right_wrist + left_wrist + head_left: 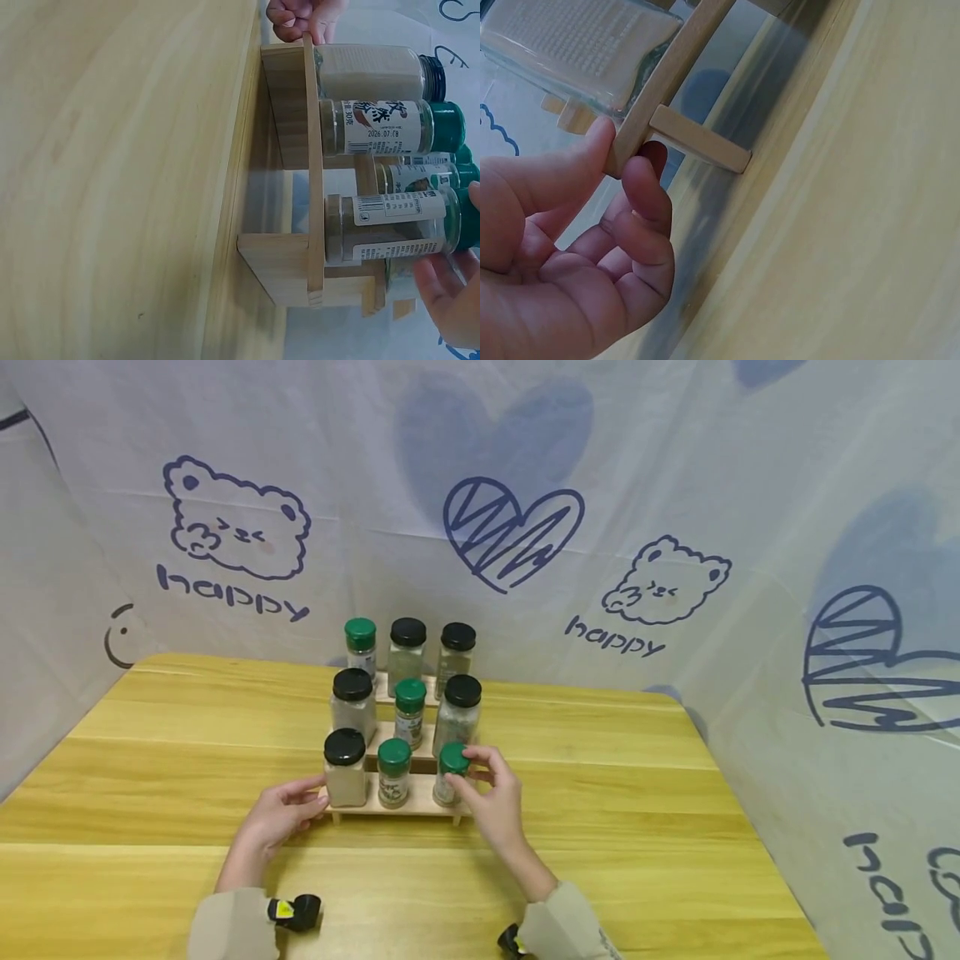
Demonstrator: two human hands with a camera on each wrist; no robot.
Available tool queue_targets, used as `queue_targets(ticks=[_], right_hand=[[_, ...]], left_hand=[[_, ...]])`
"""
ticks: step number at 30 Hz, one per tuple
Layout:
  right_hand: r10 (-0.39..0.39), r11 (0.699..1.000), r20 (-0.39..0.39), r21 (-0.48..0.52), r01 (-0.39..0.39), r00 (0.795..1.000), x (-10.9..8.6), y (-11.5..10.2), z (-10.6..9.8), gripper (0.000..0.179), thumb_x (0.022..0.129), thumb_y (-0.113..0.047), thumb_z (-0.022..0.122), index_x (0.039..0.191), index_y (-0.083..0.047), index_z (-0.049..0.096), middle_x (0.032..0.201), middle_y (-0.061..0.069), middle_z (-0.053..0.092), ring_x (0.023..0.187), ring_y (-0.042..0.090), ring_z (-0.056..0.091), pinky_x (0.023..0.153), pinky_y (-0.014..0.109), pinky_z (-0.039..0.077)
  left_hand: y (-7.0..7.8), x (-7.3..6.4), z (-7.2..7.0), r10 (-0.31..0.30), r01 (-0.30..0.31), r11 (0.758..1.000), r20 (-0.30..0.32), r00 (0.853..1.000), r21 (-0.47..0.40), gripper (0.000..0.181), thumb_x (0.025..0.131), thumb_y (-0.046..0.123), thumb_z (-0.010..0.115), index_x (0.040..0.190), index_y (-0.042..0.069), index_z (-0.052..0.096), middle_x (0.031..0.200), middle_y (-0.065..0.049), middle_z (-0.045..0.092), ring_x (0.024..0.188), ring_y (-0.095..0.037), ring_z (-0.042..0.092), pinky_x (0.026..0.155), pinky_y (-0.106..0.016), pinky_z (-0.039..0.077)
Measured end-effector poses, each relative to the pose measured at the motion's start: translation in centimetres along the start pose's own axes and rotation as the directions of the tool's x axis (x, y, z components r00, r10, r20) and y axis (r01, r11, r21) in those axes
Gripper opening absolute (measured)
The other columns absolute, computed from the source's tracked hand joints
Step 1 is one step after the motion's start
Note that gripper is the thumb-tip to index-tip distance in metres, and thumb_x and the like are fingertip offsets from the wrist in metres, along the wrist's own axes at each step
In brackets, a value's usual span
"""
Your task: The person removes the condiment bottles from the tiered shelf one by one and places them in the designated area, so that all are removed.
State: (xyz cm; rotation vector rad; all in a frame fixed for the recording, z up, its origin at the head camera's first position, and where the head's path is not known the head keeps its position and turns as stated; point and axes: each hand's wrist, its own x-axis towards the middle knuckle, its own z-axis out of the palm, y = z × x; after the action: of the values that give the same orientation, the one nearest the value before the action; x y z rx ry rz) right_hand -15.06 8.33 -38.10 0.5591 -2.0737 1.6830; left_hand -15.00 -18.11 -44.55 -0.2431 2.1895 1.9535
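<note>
A three-step wooden spice rack [423, 810] stands on the table, bearing several spice jars with green or black lids. My left hand [279, 814] pinches the rack's front left corner; in the left wrist view the thumb [600, 146] lies on top of the shelf board [682, 64] and the fingers curl beneath. My right hand [495, 797] holds the green-lidded spice jar [446, 785] at the right end of the front step, fingers around its cap. That jar [397, 225] stands upright, its base at the shelf board. A black-lidded jar [346, 777] stands beside my left hand.
Another green-lidded jar [393, 781] stands mid-front on the rack. Behind it, the middle and top steps bear more jars, including a black-lidded one [407, 656] at the back. A white printed cloth [360, 552] hangs behind the wooden table [600, 827].
</note>
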Motion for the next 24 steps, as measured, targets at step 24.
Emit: queue_targets(ticks=[24], right_hand=[[-0.095,0.995,-0.112,-0.040,0.091,0.989,0.0,0.8,-2.6,0.026,0.070,0.015,0.066,0.094,0.016,0.054,0.088,0.026,0.058,0.081,0.027,0.056,0.063,0.036,0.051]], left_hand=[[-0.1,0.2,-0.1,0.007,-0.007,0.999,0.016,1.000,-0.039,0.049,0.086,0.004,0.058,0.127,-0.012,0.038,0.080,0.004,0.060,0.066,-0.007,0.058,0.056,-0.021,0.044]])
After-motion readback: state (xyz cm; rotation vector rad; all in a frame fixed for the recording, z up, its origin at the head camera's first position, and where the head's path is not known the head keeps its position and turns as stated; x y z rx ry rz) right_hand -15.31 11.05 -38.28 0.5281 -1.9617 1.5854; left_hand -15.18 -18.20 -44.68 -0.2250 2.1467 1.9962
